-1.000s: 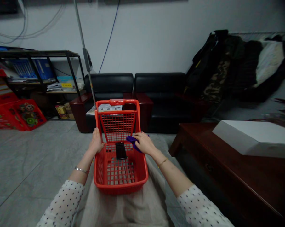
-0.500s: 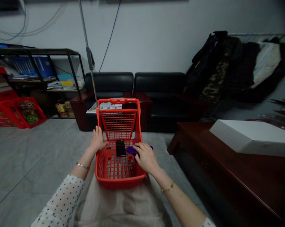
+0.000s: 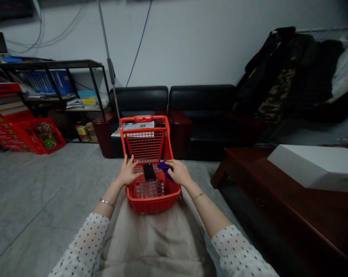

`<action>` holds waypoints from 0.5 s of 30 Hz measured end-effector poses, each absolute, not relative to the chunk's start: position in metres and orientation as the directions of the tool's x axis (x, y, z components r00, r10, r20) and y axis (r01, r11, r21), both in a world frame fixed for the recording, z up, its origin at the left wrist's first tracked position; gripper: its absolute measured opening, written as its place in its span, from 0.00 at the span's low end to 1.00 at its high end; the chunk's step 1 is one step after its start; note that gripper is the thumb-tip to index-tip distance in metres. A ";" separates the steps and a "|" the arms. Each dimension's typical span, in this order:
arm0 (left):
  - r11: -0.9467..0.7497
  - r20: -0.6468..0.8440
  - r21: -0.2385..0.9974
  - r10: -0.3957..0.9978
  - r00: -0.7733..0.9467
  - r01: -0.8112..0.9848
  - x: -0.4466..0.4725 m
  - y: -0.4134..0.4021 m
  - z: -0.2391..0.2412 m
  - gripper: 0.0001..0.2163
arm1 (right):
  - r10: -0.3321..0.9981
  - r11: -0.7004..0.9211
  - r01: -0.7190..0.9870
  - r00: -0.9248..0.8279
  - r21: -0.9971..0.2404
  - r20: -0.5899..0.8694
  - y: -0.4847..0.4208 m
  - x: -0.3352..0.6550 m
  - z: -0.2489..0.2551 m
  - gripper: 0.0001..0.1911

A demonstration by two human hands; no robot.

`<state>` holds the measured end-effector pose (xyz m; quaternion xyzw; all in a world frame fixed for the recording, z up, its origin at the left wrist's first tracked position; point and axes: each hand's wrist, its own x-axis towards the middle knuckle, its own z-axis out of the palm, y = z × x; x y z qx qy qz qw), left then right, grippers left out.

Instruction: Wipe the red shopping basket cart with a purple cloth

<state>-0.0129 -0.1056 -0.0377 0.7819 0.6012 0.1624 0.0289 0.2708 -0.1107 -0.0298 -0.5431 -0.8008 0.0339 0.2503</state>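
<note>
A red plastic shopping basket point(image 3: 153, 204) with a raised handle rests on or against my lap. Inside it lies a black phone-like slab point(image 3: 149, 172) with a dark, glossy face. My left hand point(image 3: 129, 172) is spread at the basket's left side, fingers apart, with nothing in it. In my right hand point(image 3: 179, 172), at the right side of the basket, a purple cloth point(image 3: 164, 167) is bunched under curled fingers. Part of the cloth is hidden behind that hand.
Ahead stand two black sofas point(image 3: 202, 104) with newspapers on the left one. On the right, a dark wooden table point(image 3: 248, 169) bears a white box point(image 3: 315, 163). A shelf point(image 3: 84, 63) and red boxes point(image 3: 26, 130) stand at left. Coats point(image 3: 274, 77) hang on a rack.
My right hand and the purple cloth have risen slightly along the basket's right side. My left hand has come over the rim with its fingers wider apart. The view has shifted left.
</note>
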 end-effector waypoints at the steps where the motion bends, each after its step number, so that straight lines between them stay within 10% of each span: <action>1: -0.287 0.215 0.249 0.948 0.236 0.925 -0.015 -0.103 -0.038 0.33 | 0.884 0.418 0.845 -0.293 -0.333 0.365 -0.104 0.270 -0.030 0.21; 15: -0.076 0.312 0.361 0.949 -0.043 0.929 -0.007 -0.096 -0.037 0.25 | 0.804 0.515 0.810 -0.345 -0.279 0.483 -0.085 0.257 -0.052 0.20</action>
